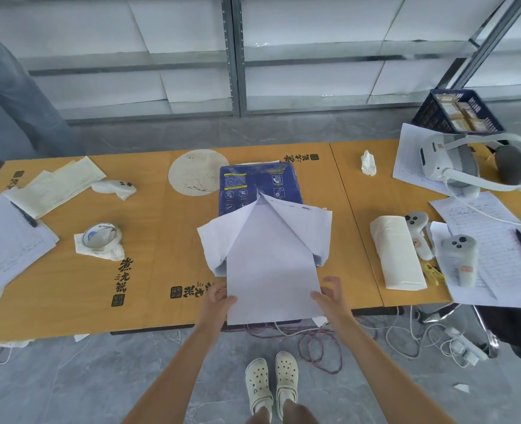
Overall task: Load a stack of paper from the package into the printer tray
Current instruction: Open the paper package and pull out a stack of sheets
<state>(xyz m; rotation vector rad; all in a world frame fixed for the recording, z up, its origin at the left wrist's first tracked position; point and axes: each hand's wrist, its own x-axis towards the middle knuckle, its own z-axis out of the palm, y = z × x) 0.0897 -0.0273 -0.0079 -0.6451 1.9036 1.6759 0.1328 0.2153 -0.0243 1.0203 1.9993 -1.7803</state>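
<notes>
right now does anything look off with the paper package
Yes. The blue package is torn open at its near end, its white wrapper flaps splayed out sideways. The paper stack juts past the table edge, held between left hand and right hand.

black calligraphy 煮 and 张 on table (pixel 69 286), blue package (pixel 253 185) print illegible

White paper (pixel 271 270) slides from a dark blue package (pixel 254 186) (printed with white icons and a yellow strip), on an orange-brown table (pixel 69 286) marked with black characters; cream clogs (pixel 271 384) over grey floor (pixel 69 377).
</notes>
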